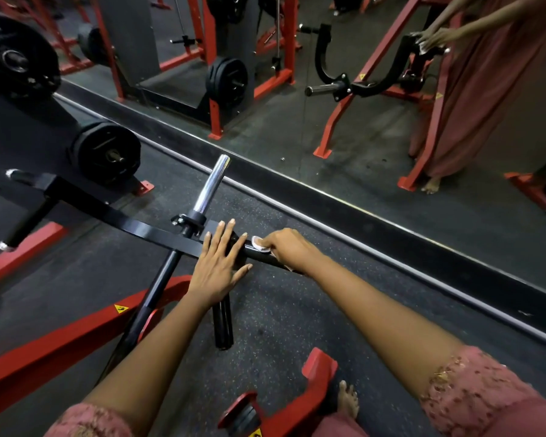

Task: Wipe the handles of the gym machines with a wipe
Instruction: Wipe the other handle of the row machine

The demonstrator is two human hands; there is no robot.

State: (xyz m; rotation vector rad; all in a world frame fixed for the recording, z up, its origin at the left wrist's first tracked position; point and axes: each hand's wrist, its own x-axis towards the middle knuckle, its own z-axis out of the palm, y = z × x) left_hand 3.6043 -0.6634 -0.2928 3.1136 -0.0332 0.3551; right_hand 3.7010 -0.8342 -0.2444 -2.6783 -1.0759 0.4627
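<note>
Right hand [289,247] fingers pinch the soft white wipe [260,244] against the rigid black metal handle [252,252] mid-frame; left hand [218,263] rests flat, open.

weight plates [108,152] | chrome sleeve [211,184] | mirror [391,89] | speckled floor [281,310]

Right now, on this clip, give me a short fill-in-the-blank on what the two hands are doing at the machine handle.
1. The white wipe is pressed on the black handle by the ____ hand.
2. The left hand lies flat and ____ on the black bar, holding nothing.
3. The chrome sleeve sticks up beyond the hands and carries ____ weight plates.
4. The machine's frame is painted ____.

Missing words: right; open; no; red
</note>
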